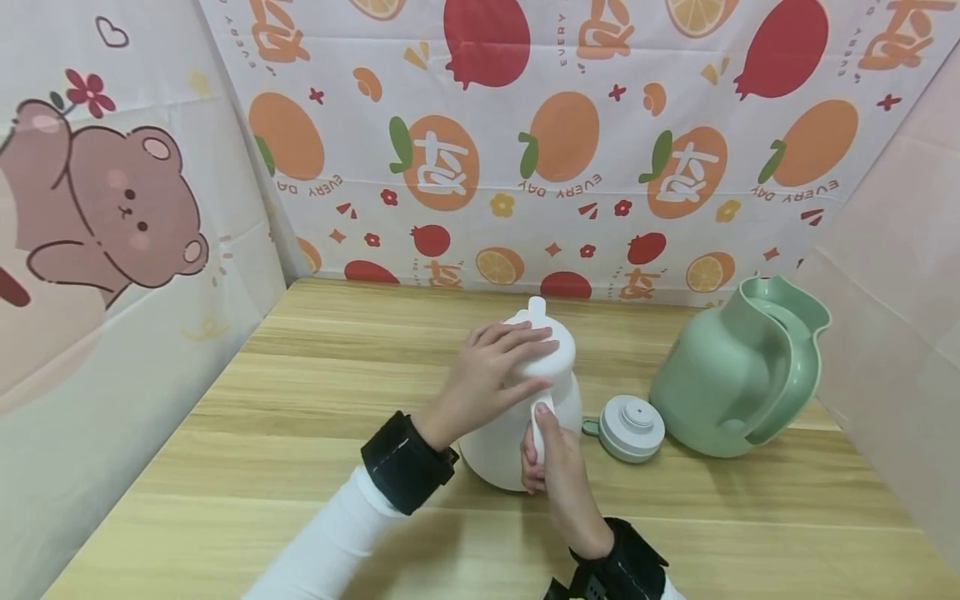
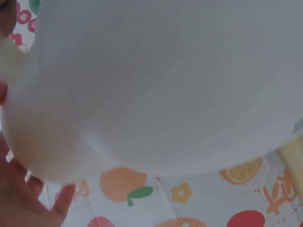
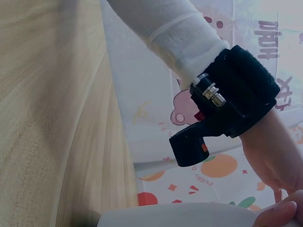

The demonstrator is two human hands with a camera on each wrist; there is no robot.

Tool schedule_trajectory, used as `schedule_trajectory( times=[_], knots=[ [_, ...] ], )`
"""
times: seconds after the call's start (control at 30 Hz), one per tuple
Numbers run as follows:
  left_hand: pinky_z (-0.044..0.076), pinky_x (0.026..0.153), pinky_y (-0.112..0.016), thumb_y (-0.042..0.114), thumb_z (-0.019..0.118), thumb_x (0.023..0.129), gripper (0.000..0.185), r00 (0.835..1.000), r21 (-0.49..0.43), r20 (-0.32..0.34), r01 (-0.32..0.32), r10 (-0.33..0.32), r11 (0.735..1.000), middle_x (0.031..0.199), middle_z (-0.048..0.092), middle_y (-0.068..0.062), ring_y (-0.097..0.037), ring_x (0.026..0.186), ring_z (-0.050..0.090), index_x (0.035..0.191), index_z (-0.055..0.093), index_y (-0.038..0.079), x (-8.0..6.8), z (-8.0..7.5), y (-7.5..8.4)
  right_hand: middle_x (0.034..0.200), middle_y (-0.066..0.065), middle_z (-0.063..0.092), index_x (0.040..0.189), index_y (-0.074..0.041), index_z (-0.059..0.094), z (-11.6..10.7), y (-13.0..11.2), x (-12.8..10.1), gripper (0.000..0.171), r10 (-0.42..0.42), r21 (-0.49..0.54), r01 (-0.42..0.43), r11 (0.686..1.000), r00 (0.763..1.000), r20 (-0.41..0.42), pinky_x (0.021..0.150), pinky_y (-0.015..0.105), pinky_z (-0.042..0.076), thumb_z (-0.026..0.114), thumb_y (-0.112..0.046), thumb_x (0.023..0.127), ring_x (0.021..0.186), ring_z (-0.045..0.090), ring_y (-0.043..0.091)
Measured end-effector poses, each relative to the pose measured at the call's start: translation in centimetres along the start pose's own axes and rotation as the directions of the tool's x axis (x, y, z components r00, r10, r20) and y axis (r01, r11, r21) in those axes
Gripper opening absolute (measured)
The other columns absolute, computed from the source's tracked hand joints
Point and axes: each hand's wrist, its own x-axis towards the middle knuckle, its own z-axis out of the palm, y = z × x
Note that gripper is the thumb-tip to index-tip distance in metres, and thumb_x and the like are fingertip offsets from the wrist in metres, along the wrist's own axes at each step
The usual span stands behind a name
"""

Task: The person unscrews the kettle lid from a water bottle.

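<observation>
A white thermos jug point(image 1: 491, 454) stands upright on the table, its handle point(image 1: 542, 429) toward me. My right hand point(image 1: 558, 467) grips that handle, thumb along its upper part. My left hand point(image 1: 491, 375) lies on the white lid point(image 1: 558, 358) with fingers spread over its top and side. The left wrist view is mostly filled by the jug's white body point(image 2: 165, 85), with left fingers point(image 2: 64, 201) at its lid end. At the bottom of the right wrist view the jug point(image 3: 175, 216) shows, with the right thumb point(image 3: 277, 215) at its edge.
A green thermos jug point(image 1: 720, 379) without its lid stands to the right. Beside it a pale green lid point(image 1: 632, 427) lies on the wooden table point(image 1: 300, 467), between the two jugs. Fruit-patterned cloth point(image 1: 495, 183) hangs behind, and a bear-patterned cloth point(image 1: 127, 208) at left.
</observation>
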Motion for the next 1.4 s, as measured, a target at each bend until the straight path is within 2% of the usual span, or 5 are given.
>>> schedule_trajectory(
  times=[0.5, 0.7, 0.9, 1.07, 1.4],
  knots=[
    [0.033, 0.087, -0.041, 0.045, 0.07, 0.077, 0.045, 0.995, 0.202, -0.077, 0.085, -0.07, 0.976, 0.115, 0.06, -0.002, -0.023, 0.105, 0.049, 0.112, 0.066, 0.017, 0.5, 1.1, 1.4, 0.046, -0.002, 0.03, 0.056, -0.008, 0.036, -0.1, 0.1, 0.2, 0.053, 0.003, 0.001, -0.003, 1.0, 1.0, -0.001, 0.041, 0.024, 0.026, 0.039, -0.042, 0.096, 0.039, 0.026, 0.01],
    [0.022, 0.103, -0.045, 0.032, 0.072, 0.077, 0.042, 0.996, -0.012, -0.059, -0.069, 0.068, 0.998, 0.117, 0.058, -0.007, -0.026, 0.115, 0.045, 0.111, 0.064, 0.009, 0.4, -0.1, -0.4, 0.047, -0.002, 0.03, 0.058, -0.007, 0.036, 0.1, 0.0, 0.0, 0.055, 0.036, -0.011, -0.036, 0.999, 0.999, 0.002, 0.042, 0.022, 0.028, 0.04, -0.046, 0.095, 0.04, 0.027, 0.01],
    [0.023, 0.104, -0.042, 0.012, 0.064, 0.082, 0.034, 0.983, -0.313, 0.027, -0.162, 0.179, 0.936, 0.125, 0.055, -0.011, -0.024, 0.123, 0.042, 0.115, 0.061, 0.004, -0.1, -1.2, -2.7, 0.048, -0.001, 0.031, 0.058, -0.007, 0.036, 0.1, 0.0, -0.1, 0.054, 0.041, -0.002, -0.041, 0.999, 0.999, 0.009, 0.042, 0.022, 0.028, 0.04, -0.045, 0.096, 0.041, 0.028, 0.01],
    [0.026, 0.103, -0.04, 0.018, 0.062, 0.087, 0.033, 0.982, -0.331, 0.064, -0.146, 0.176, 0.932, 0.127, 0.053, -0.008, -0.022, 0.125, 0.04, 0.117, 0.061, 0.006, -0.2, -1.4, -3.1, 0.048, -0.001, 0.031, 0.058, -0.008, 0.037, 0.1, -0.1, -0.1, 0.053, 0.022, 0.007, -0.022, 1.0, 1.0, 0.011, 0.042, 0.022, 0.028, 0.04, -0.045, 0.096, 0.041, 0.027, 0.01],
    [0.032, 0.1, -0.035, 0.022, 0.067, 0.083, 0.034, 0.987, -0.196, 0.057, -0.136, 0.149, 0.971, 0.123, 0.057, -0.006, -0.019, 0.119, 0.046, 0.115, 0.064, 0.011, 0.0, -1.6, -2.2, 0.049, 0.0, 0.031, 0.058, -0.007, 0.037, 0.0, -0.2, -0.1, 0.054, 0.026, -0.001, -0.026, 1.0, 1.0, 0.012, 0.043, 0.023, 0.028, 0.04, -0.046, 0.095, 0.041, 0.028, 0.011]
  ],
)
